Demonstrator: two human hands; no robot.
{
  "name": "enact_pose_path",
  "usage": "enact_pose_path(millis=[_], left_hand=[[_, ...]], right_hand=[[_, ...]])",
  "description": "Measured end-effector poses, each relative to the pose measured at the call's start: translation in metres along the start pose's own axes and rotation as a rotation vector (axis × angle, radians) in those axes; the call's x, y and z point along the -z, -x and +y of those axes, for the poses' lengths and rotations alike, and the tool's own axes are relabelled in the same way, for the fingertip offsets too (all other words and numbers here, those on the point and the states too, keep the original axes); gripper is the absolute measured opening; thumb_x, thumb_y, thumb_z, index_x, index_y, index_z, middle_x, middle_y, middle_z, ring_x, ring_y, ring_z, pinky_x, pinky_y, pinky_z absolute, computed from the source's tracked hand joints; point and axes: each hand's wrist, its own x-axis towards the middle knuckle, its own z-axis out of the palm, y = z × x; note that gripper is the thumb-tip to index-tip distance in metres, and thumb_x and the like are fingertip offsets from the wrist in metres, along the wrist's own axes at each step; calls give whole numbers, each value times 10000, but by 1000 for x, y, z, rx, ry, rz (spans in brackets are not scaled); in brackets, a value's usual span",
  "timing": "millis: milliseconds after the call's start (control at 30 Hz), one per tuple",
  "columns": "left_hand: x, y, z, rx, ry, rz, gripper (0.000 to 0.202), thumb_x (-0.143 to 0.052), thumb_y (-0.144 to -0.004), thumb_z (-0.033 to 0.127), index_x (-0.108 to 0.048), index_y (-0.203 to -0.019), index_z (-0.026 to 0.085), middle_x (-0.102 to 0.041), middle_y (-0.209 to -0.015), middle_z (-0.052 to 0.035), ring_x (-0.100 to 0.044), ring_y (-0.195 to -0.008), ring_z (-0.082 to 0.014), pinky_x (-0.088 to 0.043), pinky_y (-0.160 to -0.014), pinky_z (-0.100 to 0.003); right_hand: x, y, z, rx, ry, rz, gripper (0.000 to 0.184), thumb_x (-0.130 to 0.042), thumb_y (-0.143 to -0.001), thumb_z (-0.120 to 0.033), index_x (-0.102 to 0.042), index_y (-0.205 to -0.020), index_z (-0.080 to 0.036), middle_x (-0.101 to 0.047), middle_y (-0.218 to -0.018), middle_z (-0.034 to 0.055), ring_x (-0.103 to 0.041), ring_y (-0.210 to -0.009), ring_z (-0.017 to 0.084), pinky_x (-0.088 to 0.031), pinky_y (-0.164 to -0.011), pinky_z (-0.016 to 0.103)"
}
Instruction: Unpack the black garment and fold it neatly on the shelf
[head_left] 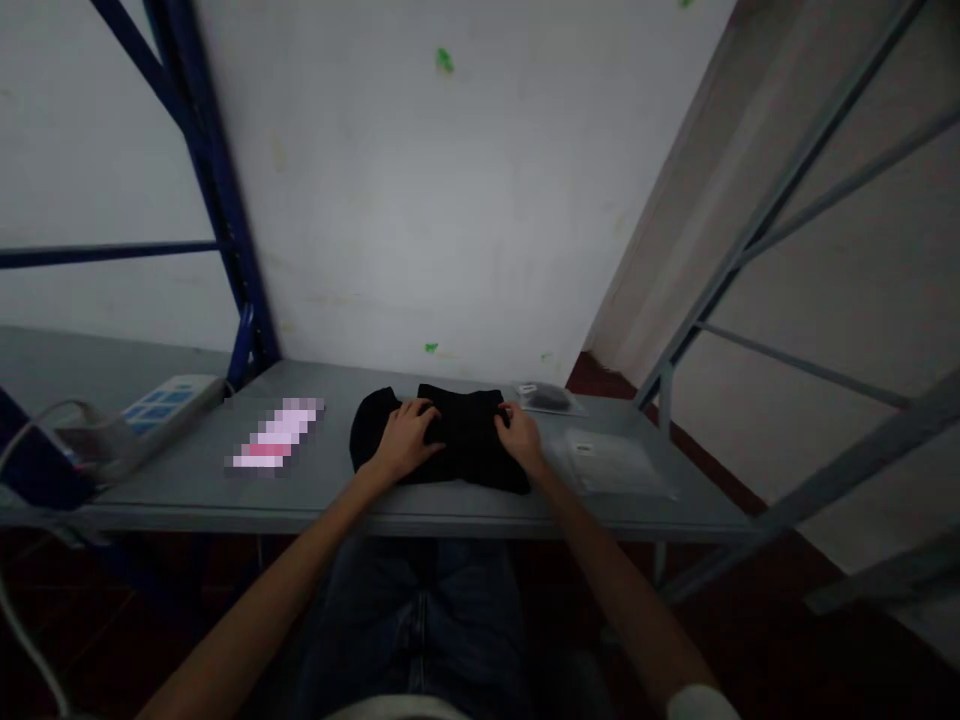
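A black folded garment [465, 440] lies in the middle of a grey table [330, 495]. My left hand [405, 436] rests on its left part, fingers curled over the cloth near the top edge. Over on the garment's right edge, my right hand [520, 434] has its fingers bent down onto the fabric. Both hands press or grip the cloth; the dim light hides whether they pinch it.
A clear plastic bag [619, 462] lies flat right of the garment, and a smaller bag with something dark [547, 397] sits behind it. A pink blurred item [274, 436] lies to the left, and a white power strip [161, 405] further left. Blue and grey shelf frames flank the table.
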Motion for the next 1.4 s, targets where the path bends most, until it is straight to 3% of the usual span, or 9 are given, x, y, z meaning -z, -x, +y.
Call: enact_pose_path(millis=[133, 233, 367, 467, 600, 800, 1000, 1233, 1400], left_hand=[[-1, -6, -11, 105, 223, 51, 125, -688, -851, 319, -708, -948, 243, -723, -1151, -78, -659, -1140, -297, -509, -1032, -465], [4, -1, -26, 376, 387, 215, 155, -616, -887, 342, -666, -979, 228, -742, -1065, -72, -697, -1066, -270, -535, -1000, -430], [13, 15, -50, 835, 662, 499, 404, -599, -912, 356, -498, -1274, 209, -698, -1204, -139, -721, -1019, -252, -613, -819, -388], [20, 22, -66, 921, 818, 493, 681, -701, -859, 332, -344, -1427, 214, -652, -1312, -183, -735, -917, -219, -626, -684, -335], [26, 17, -82, 796, 591, 347, 624, -754, -767, 226, -508, -1339, 200, -668, -1302, -162, -725, -863, -209, -623, -740, -360], [27, 18, -90, 578, 147, 275, 405, -650, -793, 175, -666, -1198, 197, -725, -1192, -101, -700, -1058, -285, -543, -1003, -445], [19, 26, -75, 349, -123, 159, 335, -643, -891, 365, -724, -1177, 210, -563, -1448, -159, -470, -1401, -391, -451, -1117, -532], [28, 11, -70, 203, -59, 82, 151, -636, -877, 299, -729, -964, 218, -610, -1410, -132, -540, -1335, -344, -409, -1139, -537], [51, 39, -66, 9, 134, 51, 203, -526, -950, 366, -643, -1050, 234, -713, -1244, -77, -635, -1198, -283, -253, -1219, -619]], right_hand=[[2, -1, 6, -13, -12, 2, 320, -566, -944, -277, -659, -1240, -198, -740, -1148, 91, -694, -1072, 236, -506, -980, 352], [2, -2, 10, -17, -12, 9, 314, -567, -944, -278, -659, -1235, -200, -744, -1131, 86, -698, -1058, 233, -507, -976, 347], [-1, -3, 12, 0, -28, 20, 320, -573, -941, -287, -662, -1237, -206, -749, -1104, 82, -702, -1045, 235, -515, -967, 352], [-4, -4, 15, 29, -46, 49, 301, -587, -930, -283, -679, -1207, -208, -753, -1101, 86, -707, -1034, 245, -526, -954, 365], [-7, -6, 20, 44, -61, 72, 297, -592, -924, -279, -689, -1190, -188, -759, -1098, 104, -712, -1021, 261, -535, -935, 374], [-7, -7, 28, 77, -81, 96, 290, -591, -940, -311, -699, -1178, -186, -763, -1065, 108, -715, -975, 266, -538, -902, 379], [-2, -3, 33, 186, -86, 125, 290, -601, -924, -315, -709, -1157, -182, -733, -1123, 120, -678, -1021, 268, -513, -967, 414], [20, 9, 24, 251, -287, 186, 202, -593, -881, -310, -717, -996, -199, -736, -1067, 106, -663, -1045, 272, -529, -934, 420], [50, 51, 25, 210, -495, 113, 225, -600, -891, -346, -688, -1055, -219, -756, -1056, 69, -705, -1000, 247, -562, -861, 389]])
